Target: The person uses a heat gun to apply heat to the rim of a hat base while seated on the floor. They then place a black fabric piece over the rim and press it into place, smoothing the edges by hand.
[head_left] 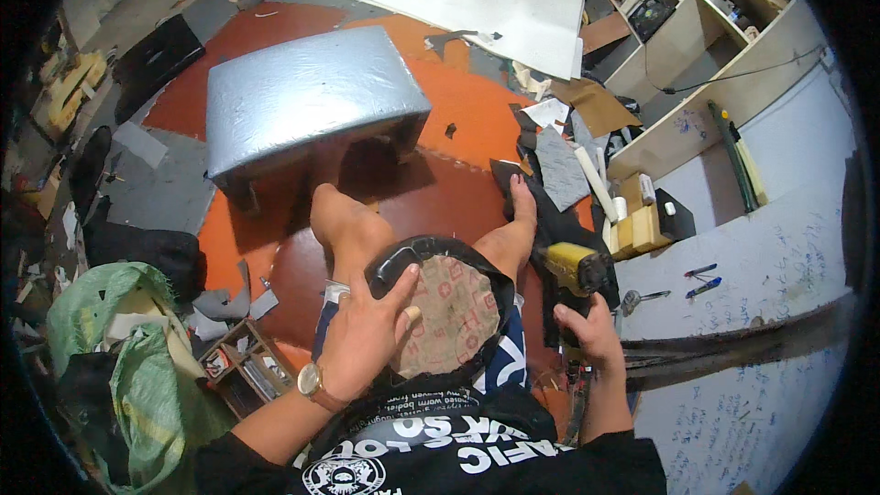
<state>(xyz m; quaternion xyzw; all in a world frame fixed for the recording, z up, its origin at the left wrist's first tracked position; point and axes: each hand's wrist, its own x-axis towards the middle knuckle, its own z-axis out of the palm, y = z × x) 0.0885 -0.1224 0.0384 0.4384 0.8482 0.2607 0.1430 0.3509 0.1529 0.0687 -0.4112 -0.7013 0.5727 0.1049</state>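
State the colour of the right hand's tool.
The tool is yellow with dark parts; see head view.

I could pass mid-frame between the padded disc (449, 312) and silver-topped stool (312, 82); bare legs (353, 227) flank the gap.

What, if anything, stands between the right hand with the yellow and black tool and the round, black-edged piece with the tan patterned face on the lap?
Nothing visible blocks the gap between the right hand with its tool and the right side of the round piece. The left hand rests on the piece's left side, clear of it.
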